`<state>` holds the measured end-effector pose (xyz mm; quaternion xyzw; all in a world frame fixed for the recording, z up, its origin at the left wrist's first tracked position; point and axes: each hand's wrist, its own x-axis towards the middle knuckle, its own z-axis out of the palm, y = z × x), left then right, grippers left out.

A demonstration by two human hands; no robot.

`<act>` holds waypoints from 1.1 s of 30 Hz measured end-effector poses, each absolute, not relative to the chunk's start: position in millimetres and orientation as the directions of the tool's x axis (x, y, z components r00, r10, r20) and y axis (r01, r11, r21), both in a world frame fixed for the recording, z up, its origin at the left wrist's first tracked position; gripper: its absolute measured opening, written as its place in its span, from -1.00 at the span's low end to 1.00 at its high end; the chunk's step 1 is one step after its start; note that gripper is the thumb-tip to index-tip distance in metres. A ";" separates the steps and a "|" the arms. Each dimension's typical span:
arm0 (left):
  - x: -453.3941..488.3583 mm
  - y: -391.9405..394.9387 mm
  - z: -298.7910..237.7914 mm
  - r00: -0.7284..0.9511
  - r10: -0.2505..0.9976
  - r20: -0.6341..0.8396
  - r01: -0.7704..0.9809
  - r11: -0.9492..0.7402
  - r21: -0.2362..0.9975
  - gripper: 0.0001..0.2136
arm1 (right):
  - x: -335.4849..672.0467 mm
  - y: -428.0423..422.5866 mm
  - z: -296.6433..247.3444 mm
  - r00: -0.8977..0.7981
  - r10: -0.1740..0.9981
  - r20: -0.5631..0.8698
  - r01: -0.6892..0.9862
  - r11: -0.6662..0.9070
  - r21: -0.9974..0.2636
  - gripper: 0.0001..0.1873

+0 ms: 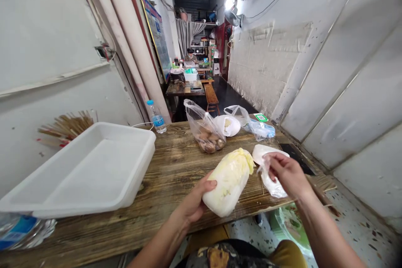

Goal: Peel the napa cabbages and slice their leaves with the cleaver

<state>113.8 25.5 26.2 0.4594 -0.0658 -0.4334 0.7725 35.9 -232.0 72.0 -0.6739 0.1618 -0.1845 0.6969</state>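
Pale-yellow cabbage (230, 182) is held at the wooden table's (166, 180) near edge, between left hand's (196, 202) thumb and half-hidden fingers. Right hand (289, 176), fingertips closed, pinches thin clear plastic (274, 186) beside it.

The wooden table (171, 167) is showing streaked grain, the plastic tray (91, 167) is looking smooth, and the crumpled plastic film (274, 185) is gleaming glossily

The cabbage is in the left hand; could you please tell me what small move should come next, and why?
I'd probably have the right hand let go of the clear plastic: its fingers pinch it, while the left hand alone holds the cabbage.
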 end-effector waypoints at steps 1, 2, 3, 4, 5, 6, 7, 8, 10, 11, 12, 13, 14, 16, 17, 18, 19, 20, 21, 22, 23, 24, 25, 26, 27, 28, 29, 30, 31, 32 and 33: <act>113.2 23.2 26.4 0.638 -0.714 -0.288 0.587 0.210 0.782 -0.07 | 32.8 -219.7 68.6 0.896 -0.442 0.051 0.030 -0.054 -0.998 -0.56; 112.5 20.8 27.2 0.666 -0.694 -0.273 0.556 0.218 0.802 -0.06 | 30.6 -206.9 64.8 0.905 -0.416 0.091 0.043 -0.124 -0.991 -0.56; 111.7 18.5 28.2 0.692 -0.674 -0.257 0.523 0.223 0.822 -0.04 | 29.2 -194.7 61.1 0.905 -0.402 0.143 0.068 -0.194 -0.979 -0.57; 110.6 16.4 29.5 0.712 -0.658 -0.245 0.495 0.223 0.840 -0.02 | 28.3 -184.1 57.9 0.895 -0.397 0.204 0.096 -0.274 -0.957 -0.59; 109.3 14.6 30.8 0.726 -0.646 -0.237 0.474 0.219 0.853 0.00 | 27.7 -175.5 55.2 0.877 -0.398 0.270 0.120 -0.362 -0.924 -0.62; 107.7 13.2 32.0 0.735 -0.637 -0.230 0.458 0.217 0.862 0.03 | 27.1 -169.1 53.2 0.858 -0.394 0.330 0.133 -0.450 -0.883 -0.65; 106.0 12.1 32.8 0.744 -0.630 -0.222 0.443 0.216 0.870 0.05 | 26.6 -164.7 51.6 0.843 -0.387 0.374 0.135 -0.520 -0.843 -0.67; 104.3 11.3 33.3 0.753 -0.625 -0.208 0.423 0.218 0.879 0.07 | 26.0 -162.1 50.3 0.832 -0.386 0.399 0.131 -0.562 -0.817 -0.69; 101.7 9.8 32.5 0.780 -0.606 -0.154 0.355 0.227 0.907 0.09 | 24.9 -160.5 47.6 0.823 -0.416 0.387 0.113 -0.548 -0.829 -0.67; 101.0 9.0 31.4 0.796 -0.593 -0.120 0.308 0.227 0.924 0.09 | 24.6 -160.7 46.2 0.825 -0.441 0.353 0.102 -0.499 -0.861 -0.65; 100.8 8.2 30.1 0.810 -0.580 -0.087 0.259 0.221 0.940 0.10 | 24.6 -161.4 44.7 0.830 -0.468 0.305 0.091 -0.425 -0.901 -0.62; 101.0 7.3 28.7 0.820 -0.570 -0.059 0.216 0.213 0.953 0.11 | 24.8 -162.2 43.4 0.837 -0.488 0.247 0.082 -0.334 -0.939 -0.59; 101.3 6.5 27.6 0.825 -0.564 -0.037 0.183 0.203 0.962 0.13 | 25.2 -163.4 42.5 0.850 -0.494 0.186 0.073 -0.238 -0.968 -0.56; 102.0 4.6 26.9 0.821 -0.570 -0.020 0.156 0.190 0.969 0.15 | 26.0 -166.1 42.2 0.889 -0.451 0.082 0.048 -0.088 -0.995 -0.54; 102.0 3.8 27.4 0.815 -0.579 -0.016 0.156 0.193 0.969 0.16 | 25.9 -167.4 42.9 0.907 -0.417 0.054 0.033 -0.056 -0.998 -0.54; 101.8 2.9 28.3 0.808 -0.589 -0.012 0.158 0.198 0.967 0.17 | 25.5 -168.6 44.0 0.919 -0.391 0.051 0.028 -0.065 -0.998 -0.55; 101.5 2.1 29.4 0.803 -0.596 -0.006 0.158 0.203 0.966 0.17 | 24.6 -169.3 45.5 0.922 -0.379 0.078 0.038 -0.110 -0.993 -0.57; 101.2 1.4 30.5 0.800 -0.600 0.002 0.153 0.207 0.966 0.17 | 23.2 -169.5 47.1 0.915 -0.381 0.134 0.066 -0.186 -0.980 -0.60; 101.2 0.7 31.3 0.799 -0.601 0.011 0.140 0.204 0.969 0.17 | 21.6 -169.1 48.6 0.892 -0.396 0.217 0.107 -0.281 -0.954 -0.63; 101.4 0.2 31.8 0.804 -0.595 0.019 0.119 0.192 0.974 0.17 | 19.8 -168.2 49.6 0.852 -0.417 0.316 0.148 -0.386 -0.911 -0.67; 102.0 -0.2 31.8 0.812 -0.584 0.024 0.093 0.170 0.981 0.17 | 18.3 -167.2 50.1 0.803 -0.436 0.406 0.173 -0.481 -0.860 -0.70; 103.0 -0.4 31.3 0.822 -0.568 0.027 0.067 0.145 0.987 0.16 | 17.1 -166.1 49.9 0.758 -0.454 0.469 0.178 -0.547 -0.818 -0.72; 104.2 -0.4 30.3 0.834 -0.552 0.030 0.045 0.122 0.992 0.15 | 16.6 -165.4 49.1 0.731 -0.473 0.492 0.171 -0.571 -0.803 -0.74; 105.5 -0.3 29.1 0.843 -0.537 0.032 0.028 0.102 0.994 0.14 | 16.8 -165.2 47.7 0.726 -0.494 0.478 0.158 -0.557 -0.815 -0.75; 106.6 0.0 27.7 0.852 -0.523 0.034 0.015 0.090 0.996 0.12 | 17.9 -165.8 46.1 0.737 -0.512 0.442 0.148 -0.516 -0.844 -0.78; 107.4 0.2 26.4 0.856 -0.516 0.035 0.009 0.082 0.997 0.12 | 19.7 -167.0 44.4 0.756 -0.513 0.405 0.148 -0.469 -0.871 -0.79; 107.8 0.5 25.2 0.856 -0.516 0.033 0.006 0.073 0.997 0.12 | 22.1 -168.7 43.2 0.774 -0.500 0.388 0.162 -0.435 -0.886 -0.78; 107.7 0.6 24.2 0.852 -0.523 0.030 0.004 0.064 0.998 0.13 | 24.6 -170.8 42.7 0.782 -0.478 0.399 0.189 -0.428 -0.884 -0.73; 107.3 0.7 23.5 0.846 -0.533 0.029 0.006 0.062 0.998 0.14 | 27.0 -172.8 43.0 0.782 -0.451 0.431 0.219 -0.450 -0.866 -0.68; 106.6 0.5 23.1 0.839 -0.543 0.027 0.011 0.067 0.998 0.14 | 29.0 -174.6 44.3 0.775 -0.418 0.474 0.247 -0.490 -0.836 -0.70; 105.7 0.2 22.9 0.832 -0.554 0.026 0.018 0.074 0.997 0.14 | 30.2 -175.9 46.3 0.766 -0.383 0.516 0.269 -0.538 -0.799 -0.77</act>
